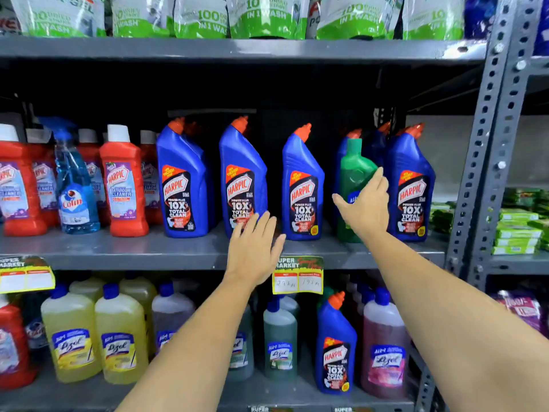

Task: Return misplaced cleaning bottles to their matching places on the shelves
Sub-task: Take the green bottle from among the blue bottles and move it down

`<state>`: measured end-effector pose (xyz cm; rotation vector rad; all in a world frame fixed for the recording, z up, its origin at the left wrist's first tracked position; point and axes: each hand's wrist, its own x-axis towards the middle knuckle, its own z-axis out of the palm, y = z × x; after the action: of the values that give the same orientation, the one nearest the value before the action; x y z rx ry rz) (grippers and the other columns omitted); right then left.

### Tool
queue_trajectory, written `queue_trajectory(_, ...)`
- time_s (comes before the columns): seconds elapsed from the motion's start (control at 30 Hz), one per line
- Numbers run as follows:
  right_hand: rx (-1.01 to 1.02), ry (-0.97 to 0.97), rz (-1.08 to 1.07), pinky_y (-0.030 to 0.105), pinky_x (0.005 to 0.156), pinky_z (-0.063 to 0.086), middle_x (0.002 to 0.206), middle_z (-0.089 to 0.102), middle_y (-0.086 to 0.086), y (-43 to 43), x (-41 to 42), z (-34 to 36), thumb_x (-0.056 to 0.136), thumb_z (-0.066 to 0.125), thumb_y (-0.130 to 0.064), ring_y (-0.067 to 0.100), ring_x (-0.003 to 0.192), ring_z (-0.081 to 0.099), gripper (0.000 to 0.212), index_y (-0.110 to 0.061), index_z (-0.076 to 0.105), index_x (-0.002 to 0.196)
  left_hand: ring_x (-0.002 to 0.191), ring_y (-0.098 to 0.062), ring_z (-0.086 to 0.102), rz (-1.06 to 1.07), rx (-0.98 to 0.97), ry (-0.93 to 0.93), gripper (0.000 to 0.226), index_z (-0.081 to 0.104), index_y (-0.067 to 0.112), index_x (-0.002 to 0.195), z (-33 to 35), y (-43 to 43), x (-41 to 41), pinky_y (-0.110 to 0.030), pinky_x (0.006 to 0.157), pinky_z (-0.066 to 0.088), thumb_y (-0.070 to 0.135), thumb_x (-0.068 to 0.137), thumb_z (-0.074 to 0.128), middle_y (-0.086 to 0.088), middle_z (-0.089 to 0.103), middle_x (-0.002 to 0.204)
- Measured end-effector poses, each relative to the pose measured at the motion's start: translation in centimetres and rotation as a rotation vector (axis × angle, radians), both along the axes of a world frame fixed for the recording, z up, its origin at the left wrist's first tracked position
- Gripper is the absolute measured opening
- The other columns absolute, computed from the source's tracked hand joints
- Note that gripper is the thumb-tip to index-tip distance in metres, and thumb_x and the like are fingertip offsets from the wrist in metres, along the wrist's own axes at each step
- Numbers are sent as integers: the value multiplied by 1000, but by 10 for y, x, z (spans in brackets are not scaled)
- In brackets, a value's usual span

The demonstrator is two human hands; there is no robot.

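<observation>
On the middle shelf (178,251), the left hand (252,251) hovers flat with fingers spread before a blue Harpic bottle (242,176), holding nothing. Further right, the right hand (367,206) is open around the misplaced green Lizol bottle (355,171), standing among Harpic bottles; I cannot tell if it touches. The bottle looks rigid, smooth and rather heavy, so I would take it at the waist

Grey metal shelving (208,251) fills the view, its boards stacked one above another. A perforated steel upright (487,138) stands at the right, a pale wall (439,150) behind it. The shelf recess (267,84) lies in deep shadow.
</observation>
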<state>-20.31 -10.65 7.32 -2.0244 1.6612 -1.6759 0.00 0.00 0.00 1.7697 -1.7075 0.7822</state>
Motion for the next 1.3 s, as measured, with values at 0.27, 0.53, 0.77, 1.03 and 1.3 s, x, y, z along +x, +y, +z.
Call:
queue_trajectory(0.27, 174, -207, 28, 49, 94, 43, 141, 42, 17, -17, -2, -16, 68, 81, -51, 41, 124, 49, 112, -9, 19, 150, 94, -29, 66, -16, -41, -36, 50, 69, 9, 106, -24, 4, 5, -42, 79, 47, 46, 93, 37, -9, 73, 103)
queue_trajectory(0.53, 184, -213, 34, 49, 90, 47, 131, 53, 12, -17, -8, -13, 61, 85, -54, 38, 115, 56, 101, -10, 35, 136, 89, -26, 67, -48, -89, -56, 46, 70, 9, 103, -29, 1, 6, -41, 74, 47, 44, 93, 41, -7, 74, 102)
queue_trajectory(0.77, 52, -261, 120, 45, 93, 49, 127, 59, 7, 0, -21, -17, 56, 88, -52, 30, 113, 59, 96, -11, 41, 130, 93, -29, 69, -73, -135, -68, 48, 71, 8, 104, -31, 0, 9, -42, 76, 50, 43, 93, 41, -10, 74, 104)
queue_trajectory(1.03, -223, -451, 321, 8, 90, 43, 115, 63, -17, 70, -30, -44, 53, 89, -52, -8, 101, 59, 89, -23, 49, 126, 118, -30, 55, -93, -205, -16, 40, 60, 8, 120, -42, -2, 5, -45, 95, 40, 33, 98, 38, -10, 65, 123)
queue_trajectory(1.3, -98, -461, 517, 21, 79, 55, 110, 67, -22, 141, -10, -154, 55, 89, -52, 0, 100, 67, 84, -31, 47, 124, 148, -29, 8, -122, -8, -54, 64, 25, 5, 148, -169, 37, 31, -55, 118, 8, 40, 95, 38, -19, 16, 157)
